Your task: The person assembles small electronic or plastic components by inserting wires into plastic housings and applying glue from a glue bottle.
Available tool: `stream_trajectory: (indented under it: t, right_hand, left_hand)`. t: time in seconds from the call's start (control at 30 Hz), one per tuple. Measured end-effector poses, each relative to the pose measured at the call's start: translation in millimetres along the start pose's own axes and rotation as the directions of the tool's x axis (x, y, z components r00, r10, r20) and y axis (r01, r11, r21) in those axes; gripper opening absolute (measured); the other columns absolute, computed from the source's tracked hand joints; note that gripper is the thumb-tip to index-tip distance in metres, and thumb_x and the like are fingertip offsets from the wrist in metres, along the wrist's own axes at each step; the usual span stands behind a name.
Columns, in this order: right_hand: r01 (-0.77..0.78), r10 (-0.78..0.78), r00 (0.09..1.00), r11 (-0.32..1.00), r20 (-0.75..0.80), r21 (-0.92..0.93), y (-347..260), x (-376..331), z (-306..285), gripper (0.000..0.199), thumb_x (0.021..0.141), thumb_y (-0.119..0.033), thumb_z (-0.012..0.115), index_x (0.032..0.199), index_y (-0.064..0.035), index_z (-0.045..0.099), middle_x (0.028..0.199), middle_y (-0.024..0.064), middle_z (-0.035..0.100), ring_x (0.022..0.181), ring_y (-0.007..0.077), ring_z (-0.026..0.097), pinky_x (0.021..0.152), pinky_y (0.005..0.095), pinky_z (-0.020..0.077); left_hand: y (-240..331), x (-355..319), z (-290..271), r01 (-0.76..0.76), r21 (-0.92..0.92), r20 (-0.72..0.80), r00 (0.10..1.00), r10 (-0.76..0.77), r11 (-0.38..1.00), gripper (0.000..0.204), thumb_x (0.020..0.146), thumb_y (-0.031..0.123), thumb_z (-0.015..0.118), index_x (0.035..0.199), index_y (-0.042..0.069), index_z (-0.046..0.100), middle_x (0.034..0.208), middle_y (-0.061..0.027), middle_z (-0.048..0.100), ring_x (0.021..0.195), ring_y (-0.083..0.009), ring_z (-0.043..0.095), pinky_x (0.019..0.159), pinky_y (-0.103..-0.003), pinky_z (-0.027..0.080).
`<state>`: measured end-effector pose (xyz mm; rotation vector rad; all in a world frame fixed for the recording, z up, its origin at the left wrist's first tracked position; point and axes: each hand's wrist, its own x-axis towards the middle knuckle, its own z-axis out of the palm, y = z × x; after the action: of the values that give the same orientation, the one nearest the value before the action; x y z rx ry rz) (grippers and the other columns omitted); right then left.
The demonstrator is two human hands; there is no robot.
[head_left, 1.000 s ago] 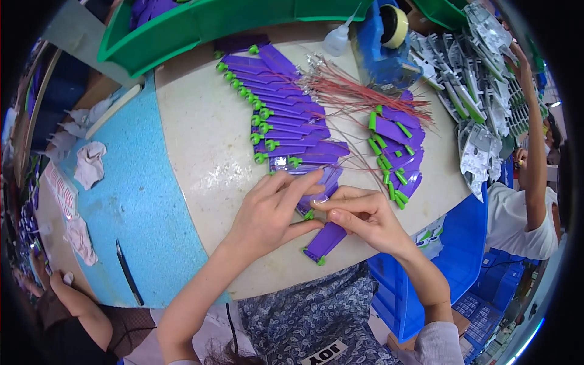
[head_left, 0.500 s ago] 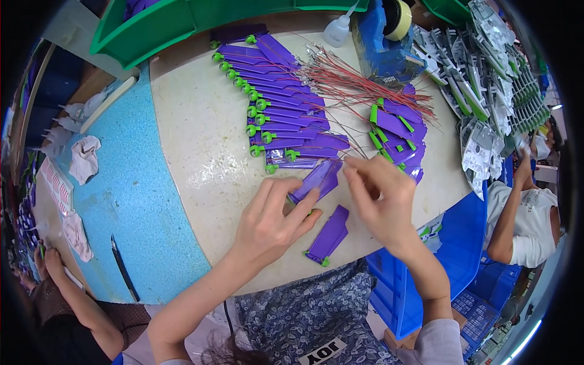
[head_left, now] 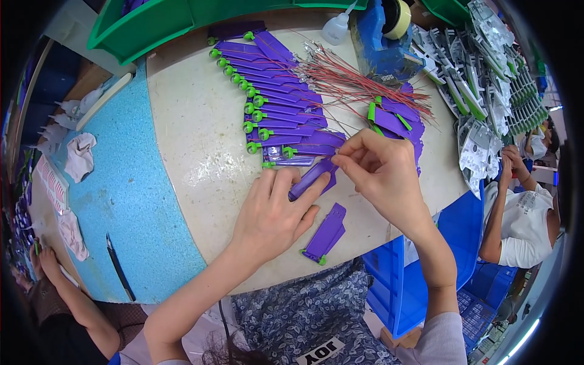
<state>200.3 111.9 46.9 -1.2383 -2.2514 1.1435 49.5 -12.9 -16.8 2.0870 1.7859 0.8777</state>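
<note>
My left hand (head_left: 271, 210) grips a flat purple plastic part (head_left: 310, 180) close to the table, thumb on one side and fingers on the other. At that part's far end, my right hand (head_left: 382, 176) has thumb and forefinger pinched together; what they hold is too small to make out. A second purple part (head_left: 326, 234) with green ends lies loose nearer me. Just beyond my hands, a row of purple parts (head_left: 277, 109) with round green tips overlaps on the table. Thin red wires (head_left: 359, 82) are bunched to the right of that row.
Purple and green pieces (head_left: 392, 118) are piled right of the row. Behind stand a blue tape dispenser (head_left: 383, 52), a white squeeze bottle (head_left: 336, 29) and a green bin (head_left: 146, 30). Grey-white shells (head_left: 477, 152) heap at right, above a blue crate (head_left: 389, 286). A black pen-like tool (head_left: 120, 267) lies left.
My right hand has moved up and slightly left, with its fingertips now close against the far end of the held purple part. My left hand stays on that part.
</note>
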Motion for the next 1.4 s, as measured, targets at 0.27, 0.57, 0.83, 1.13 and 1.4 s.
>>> stream_trajectory:
  t: [0.27, 0.57, 0.83, 1.13, 1.4]
  right_hand:
    - [-0.037, 0.049, 0.995, 0.988, 0.083, -0.148, 10.4, -2.9, 9.7, 0.012, 0.078, -0.002, 0.074, 0.082, 0.0048, 0.065, 0.069, 0.0203, 0.067, 0.064, 0.0347, 0.069, 0.062, 0.0406, 0.0539]
    - [-0.097, 0.116, 0.876, 0.993, 0.468, -0.064, -20.0, 14.3, 27.7, 0.009, 0.076, 0.005, 0.062, 0.068, 0.0079, 0.060, 0.056, 0.0140, 0.063, 0.046, 0.0197, 0.065, 0.043, 0.0325, 0.0505]
    - [-0.107, 0.116, 0.981, 0.992, 0.156, -0.068, -7.0, 0.7, 27.3, 0.010, 0.079, -0.001, 0.069, 0.076, 0.0063, 0.063, 0.057, 0.0158, 0.064, 0.050, 0.0243, 0.065, 0.049, 0.0350, 0.0489]
    - [0.516, -0.583, 0.812, 0.709, 0.011, -0.481, 24.9, 65.8, 9.1, 0.023, 0.075, 0.006, 0.074, 0.096, -0.0023, 0.071, 0.098, 0.0103, 0.060, 0.078, 0.0239, 0.061, 0.066, 0.0309, 0.0483]
    - [0.543, -0.536, 0.839, 0.825, 0.092, -0.155, -24.9, -4.0, -3.4, 0.015, 0.075, -0.002, 0.070, 0.087, -0.0013, 0.061, 0.087, 0.0111, 0.055, 0.072, 0.0296, 0.060, 0.063, 0.0424, 0.0504]
  left_hand:
    - [-8.5, -7.7, 3.0, -0.036, -0.101, -0.069, 0.997, 0.029, 0.994, 0.061, 0.076, 0.019, 0.080, 0.126, -0.006, 0.055, 0.105, -0.0152, 0.055, 0.091, -0.0305, 0.056, 0.079, -0.039, 0.051]
    - [-10.2, -9.7, 5.9, 0.024, -0.322, -0.182, 0.979, -0.087, 0.947, 0.070, 0.066, 0.010, 0.087, 0.124, -0.004, 0.052, 0.106, -0.0169, 0.060, 0.094, -0.0348, 0.060, 0.080, -0.041, 0.052]
    - [-12.1, -8.3, 1.9, -0.007, -0.301, -0.175, 0.983, -0.048, 0.953, 0.052, 0.070, 0.011, 0.084, 0.111, -0.002, 0.056, 0.105, -0.0169, 0.060, 0.096, -0.0342, 0.060, 0.081, -0.042, 0.050]
    - [49.8, -47.5, 12.8, 0.069, -0.122, -0.088, 0.993, -0.080, 0.990, 0.039, 0.077, 0.018, 0.076, 0.110, -0.001, 0.066, 0.111, -0.0130, 0.062, 0.097, -0.0284, 0.059, 0.080, -0.037, 0.049]
    - [9.3, -25.8, 1.6, 0.147, -0.087, -0.172, 0.972, -0.160, 0.985, 0.038, 0.077, 0.009, 0.074, 0.114, 0.002, 0.068, 0.114, -0.0115, 0.062, 0.095, -0.0276, 0.059, 0.080, -0.036, 0.051]
